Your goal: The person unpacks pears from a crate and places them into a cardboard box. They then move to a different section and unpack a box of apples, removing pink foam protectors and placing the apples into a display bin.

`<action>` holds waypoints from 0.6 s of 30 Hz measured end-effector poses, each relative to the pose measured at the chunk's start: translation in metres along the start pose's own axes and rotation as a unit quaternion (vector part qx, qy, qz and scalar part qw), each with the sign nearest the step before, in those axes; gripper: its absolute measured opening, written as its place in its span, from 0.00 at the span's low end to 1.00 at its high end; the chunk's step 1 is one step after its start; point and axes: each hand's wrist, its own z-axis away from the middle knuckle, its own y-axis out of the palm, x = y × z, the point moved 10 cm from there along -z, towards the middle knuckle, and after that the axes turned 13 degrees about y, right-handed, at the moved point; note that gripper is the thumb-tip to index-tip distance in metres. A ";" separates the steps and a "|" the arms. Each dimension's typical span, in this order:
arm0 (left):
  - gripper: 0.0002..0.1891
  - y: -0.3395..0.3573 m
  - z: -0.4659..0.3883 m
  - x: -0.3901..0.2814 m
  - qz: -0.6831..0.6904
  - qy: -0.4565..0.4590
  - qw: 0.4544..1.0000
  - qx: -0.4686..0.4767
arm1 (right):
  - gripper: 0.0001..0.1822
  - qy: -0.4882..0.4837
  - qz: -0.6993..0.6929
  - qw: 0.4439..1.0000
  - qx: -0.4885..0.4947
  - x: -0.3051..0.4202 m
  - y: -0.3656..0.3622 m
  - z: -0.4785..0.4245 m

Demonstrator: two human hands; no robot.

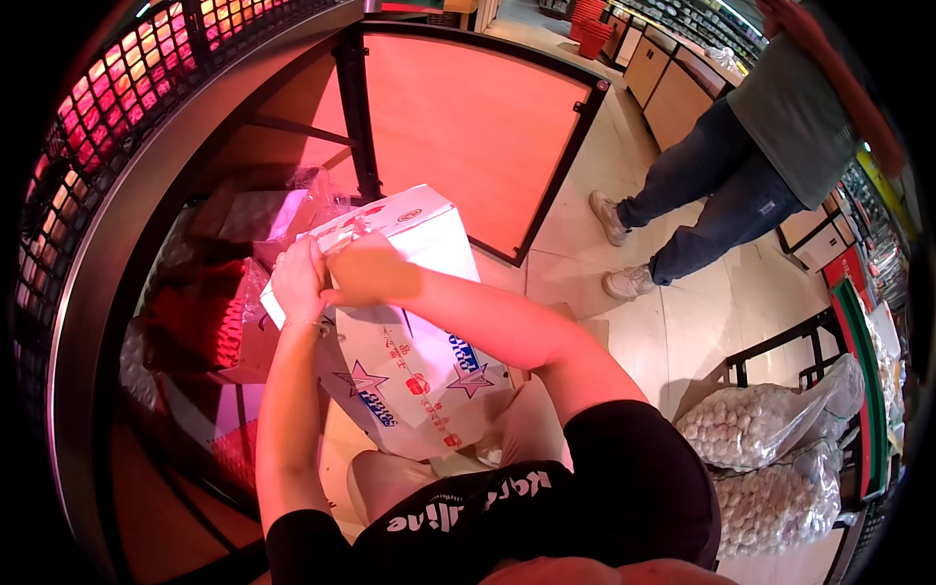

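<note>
Before me stands a white cardboard carton, tilted, in front of my knees. My left hand rests at its near left edge with the fingers bent. Right beside it, touching it, is my right hand, slightly blurred, with curled fingers over the carton's top. A bit of clear plastic or tape shows just beyond the right hand. What the fingers hold is hidden. Below my forearms is a second printed surface of a white carton, with star shapes, red fruit pictures and writing; whether it is a separate carton is unclear.
At left, an open cabinet under a mesh-sided display holds boxes and a red crate. Its framed door stands open ahead. A person stands at upper right. Clear bags of garlic-like bulbs lie at right.
</note>
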 end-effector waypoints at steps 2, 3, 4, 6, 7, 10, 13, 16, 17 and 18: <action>0.06 0.010 -0.008 -0.013 0.016 0.025 0.999 -0.025 | 0.20 0.017 0.065 0.997 0.048 -0.014 0.000 0.002; 0.06 0.019 -0.010 -0.015 0.025 0.026 0.999 -0.014 | 0.20 0.029 0.063 0.996 0.051 -0.020 0.000 0.005; 0.05 0.029 -0.012 -0.017 0.035 0.025 0.999 -0.003 | 0.19 0.040 0.061 0.996 0.055 -0.026 0.001 0.009; 0.04 0.046 -0.015 -0.019 -0.003 0.045 0.999 -0.003 | 0.17 0.037 0.060 0.997 0.025 -0.030 -0.007 0.020; 0.08 0.032 -0.015 -0.050 -0.129 0.219 0.962 -0.103 | 0.15 -0.019 0.031 0.997 -0.067 -0.022 -0.029 0.033; 0.05 0.061 -0.027 -0.048 -0.062 0.189 0.980 -0.016 | 0.13 0.024 0.098 0.994 0.041 -0.030 -0.031 0.054; 0.07 0.077 -0.033 -0.065 0.072 0.049 0.995 0.043 | 0.09 0.051 0.266 0.924 0.270 -0.079 0.023 0.061; 0.10 0.082 -0.037 -0.074 0.085 0.041 0.994 0.048 | 0.15 -0.040 0.474 0.828 0.297 -0.077 0.049 0.069; 0.11 0.083 -0.036 -0.072 0.084 0.033 0.994 0.061 | 0.17 -0.051 0.489 0.812 0.315 -0.072 0.053 0.077; 0.11 0.083 -0.035 -0.070 0.082 0.024 0.994 0.074 | 0.18 -0.063 0.505 0.795 0.331 -0.067 0.055 0.081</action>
